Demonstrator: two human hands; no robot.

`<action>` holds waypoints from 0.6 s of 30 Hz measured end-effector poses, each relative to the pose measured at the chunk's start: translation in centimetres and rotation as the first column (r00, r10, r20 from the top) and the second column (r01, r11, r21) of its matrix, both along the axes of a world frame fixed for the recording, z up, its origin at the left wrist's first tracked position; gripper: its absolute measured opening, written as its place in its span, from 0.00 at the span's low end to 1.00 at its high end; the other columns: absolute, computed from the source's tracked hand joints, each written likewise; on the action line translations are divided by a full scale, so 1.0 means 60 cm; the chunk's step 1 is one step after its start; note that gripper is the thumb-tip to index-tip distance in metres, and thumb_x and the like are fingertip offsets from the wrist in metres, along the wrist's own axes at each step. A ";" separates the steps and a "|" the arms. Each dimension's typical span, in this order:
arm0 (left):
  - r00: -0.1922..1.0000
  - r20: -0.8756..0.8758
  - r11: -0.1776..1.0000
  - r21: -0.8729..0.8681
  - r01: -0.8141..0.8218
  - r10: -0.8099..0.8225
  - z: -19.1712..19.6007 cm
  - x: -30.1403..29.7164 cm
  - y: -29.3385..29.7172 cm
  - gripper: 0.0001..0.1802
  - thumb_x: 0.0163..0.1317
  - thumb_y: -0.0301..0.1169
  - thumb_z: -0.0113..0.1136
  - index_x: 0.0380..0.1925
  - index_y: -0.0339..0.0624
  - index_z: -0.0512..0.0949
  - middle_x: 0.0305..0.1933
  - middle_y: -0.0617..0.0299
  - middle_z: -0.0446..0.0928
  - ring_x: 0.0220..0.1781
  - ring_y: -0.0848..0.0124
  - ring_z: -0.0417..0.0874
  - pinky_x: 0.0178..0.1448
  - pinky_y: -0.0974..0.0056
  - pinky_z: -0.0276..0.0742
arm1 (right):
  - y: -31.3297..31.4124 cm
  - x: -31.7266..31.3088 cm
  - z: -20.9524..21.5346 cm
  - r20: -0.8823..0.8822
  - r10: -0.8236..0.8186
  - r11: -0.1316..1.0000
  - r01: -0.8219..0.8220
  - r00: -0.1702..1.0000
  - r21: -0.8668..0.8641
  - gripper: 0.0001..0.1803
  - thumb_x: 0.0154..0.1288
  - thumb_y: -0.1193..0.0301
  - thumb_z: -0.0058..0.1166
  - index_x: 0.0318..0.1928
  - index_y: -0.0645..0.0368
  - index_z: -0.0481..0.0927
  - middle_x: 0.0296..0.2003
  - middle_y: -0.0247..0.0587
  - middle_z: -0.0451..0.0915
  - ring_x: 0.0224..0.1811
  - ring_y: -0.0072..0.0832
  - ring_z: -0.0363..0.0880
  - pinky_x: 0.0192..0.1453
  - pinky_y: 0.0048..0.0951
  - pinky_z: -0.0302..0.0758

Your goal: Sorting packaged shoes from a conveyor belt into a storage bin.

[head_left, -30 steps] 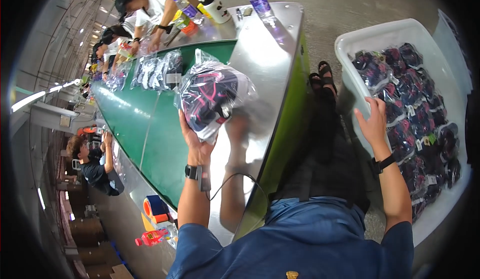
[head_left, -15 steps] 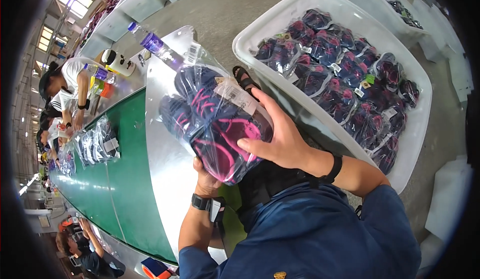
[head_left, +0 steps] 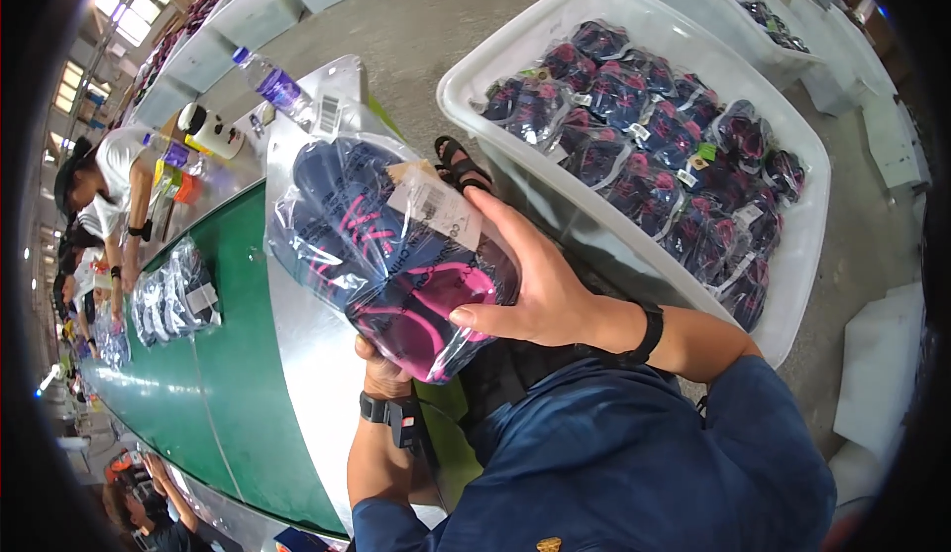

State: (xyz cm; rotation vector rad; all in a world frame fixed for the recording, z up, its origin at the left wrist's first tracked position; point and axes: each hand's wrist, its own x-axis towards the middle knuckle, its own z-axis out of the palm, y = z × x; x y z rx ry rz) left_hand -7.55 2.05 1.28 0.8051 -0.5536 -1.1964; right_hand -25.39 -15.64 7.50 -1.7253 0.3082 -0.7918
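Observation:
A clear plastic bag of navy shoes with pink trim (head_left: 337, 210) is held in front of me, above the metal table edge. A white paper tag (head_left: 436, 210) shows through the film on its right side. My right hand (head_left: 535, 279) grips that side, thumb lying across the front and fingers behind. From below, my left hand (head_left: 384, 364) supports the near end; most of its fingers are hidden under the bag. Close on my right stands a white plastic tub (head_left: 807, 284), filled with similar bagged shoes (head_left: 649, 146).
A green conveyor belt (head_left: 233, 374) runs along my left, carrying more bagged shoes (head_left: 176, 299). On the metal table (head_left: 297, 354) stand a water bottle (head_left: 272, 81) and a white jug (head_left: 210, 131). Co-workers (head_left: 119, 180) work across the belt. More tubs stand behind.
The bagged shoes have shifted left and turned their top more toward me, both hands moving with them. The whole view has also slid a little.

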 end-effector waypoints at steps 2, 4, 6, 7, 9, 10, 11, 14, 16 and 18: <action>0.970 -0.219 0.992 -0.052 -0.117 0.103 -0.014 -0.005 0.004 0.62 0.53 0.66 0.75 0.76 0.34 0.64 0.71 0.44 0.75 0.70 0.49 0.79 0.73 0.44 0.76 | -0.002 -0.009 -0.005 0.059 -0.009 1.000 0.008 0.998 0.021 0.63 0.57 0.48 0.75 0.78 0.75 0.54 0.73 0.69 0.63 0.78 0.52 0.64 0.82 0.43 0.61; 0.965 -0.260 0.997 -0.071 -0.008 -0.010 -0.049 -0.019 -0.042 0.61 0.53 0.66 0.75 0.76 0.34 0.64 0.71 0.44 0.75 0.70 0.49 0.79 0.73 0.44 0.76 | -0.007 -0.015 0.002 -0.113 0.026 0.998 -0.032 0.993 -0.053 0.64 0.58 0.51 0.77 0.79 0.76 0.51 0.77 0.64 0.60 0.82 0.47 0.58 0.84 0.41 0.56; 0.942 -0.274 0.979 -0.111 0.169 -0.194 -0.061 -0.058 -0.119 0.61 0.54 0.66 0.74 0.76 0.34 0.64 0.72 0.44 0.74 0.70 0.49 0.79 0.73 0.44 0.76 | -0.005 -0.016 -0.010 -0.115 0.002 0.996 -0.013 0.993 -0.094 0.63 0.61 0.41 0.70 0.78 0.76 0.53 0.76 0.67 0.60 0.81 0.54 0.60 0.83 0.44 0.58; 0.916 -0.279 0.957 -0.131 0.260 -0.287 -0.065 -0.085 -0.157 0.61 0.54 0.66 0.74 0.76 0.34 0.64 0.72 0.44 0.74 0.70 0.49 0.79 0.73 0.45 0.76 | 0.001 -0.015 -0.017 -0.099 0.010 0.998 -0.016 0.995 -0.058 0.63 0.62 0.40 0.68 0.78 0.76 0.53 0.76 0.68 0.59 0.81 0.55 0.59 0.83 0.45 0.58; 0.840 -0.283 0.886 -0.170 0.432 -0.464 -0.073 -0.152 -0.225 0.60 0.55 0.66 0.73 0.76 0.34 0.64 0.72 0.44 0.74 0.70 0.49 0.79 0.73 0.45 0.76 | 0.000 -0.023 -0.018 -0.143 0.089 0.996 -0.092 0.986 -0.017 0.62 0.67 0.39 0.61 0.79 0.76 0.47 0.78 0.69 0.55 0.82 0.55 0.56 0.84 0.45 0.56; 0.789 -0.281 0.837 -0.188 0.513 -0.546 -0.074 -0.191 -0.256 0.60 0.55 0.66 0.73 0.76 0.34 0.64 0.72 0.44 0.74 0.70 0.49 0.79 0.73 0.45 0.76 | 0.000 -0.032 -0.025 -0.148 0.077 0.997 -0.080 0.986 -0.015 0.62 0.69 0.37 0.57 0.80 0.76 0.46 0.78 0.69 0.55 0.82 0.56 0.55 0.83 0.45 0.56; 0.736 -0.272 0.785 -0.203 0.586 -0.620 -0.072 -0.224 -0.282 0.60 0.55 0.65 0.73 0.76 0.34 0.64 0.72 0.44 0.74 0.70 0.49 0.79 0.73 0.45 0.76 | -0.002 -0.043 -0.027 -0.146 0.065 0.998 -0.067 0.987 -0.012 0.61 0.70 0.37 0.56 0.80 0.75 0.45 0.77 0.69 0.55 0.81 0.56 0.56 0.82 0.44 0.58; 0.641 -0.232 0.681 -0.220 0.698 -0.732 -0.061 -0.284 -0.314 0.59 0.56 0.65 0.72 0.76 0.34 0.64 0.72 0.44 0.74 0.70 0.49 0.79 0.73 0.45 0.76 | 0.002 -0.080 -0.024 -0.118 0.090 0.996 -0.093 0.989 -0.016 0.61 0.71 0.38 0.56 0.80 0.75 0.43 0.76 0.70 0.57 0.79 0.56 0.60 0.79 0.44 0.62; 0.622 -0.204 0.655 -0.220 0.723 -0.756 -0.056 -0.300 -0.316 0.59 0.57 0.65 0.71 0.77 0.34 0.63 0.72 0.45 0.74 0.70 0.50 0.78 0.73 0.45 0.76 | 0.005 -0.095 -0.033 -0.094 0.135 0.991 -0.137 0.986 -0.009 0.61 0.71 0.39 0.57 0.80 0.75 0.43 0.76 0.72 0.57 0.78 0.56 0.61 0.78 0.45 0.63; 0.616 -0.177 0.641 -0.214 0.737 -0.767 -0.052 -0.304 -0.313 0.58 0.58 0.65 0.71 0.77 0.34 0.63 0.72 0.45 0.74 0.70 0.50 0.78 0.73 0.45 0.76 | 0.009 -0.106 -0.042 -0.053 0.096 0.995 -0.097 0.994 -0.013 0.61 0.67 0.43 0.61 0.79 0.76 0.44 0.70 0.75 0.64 0.73 0.59 0.67 0.76 0.46 0.66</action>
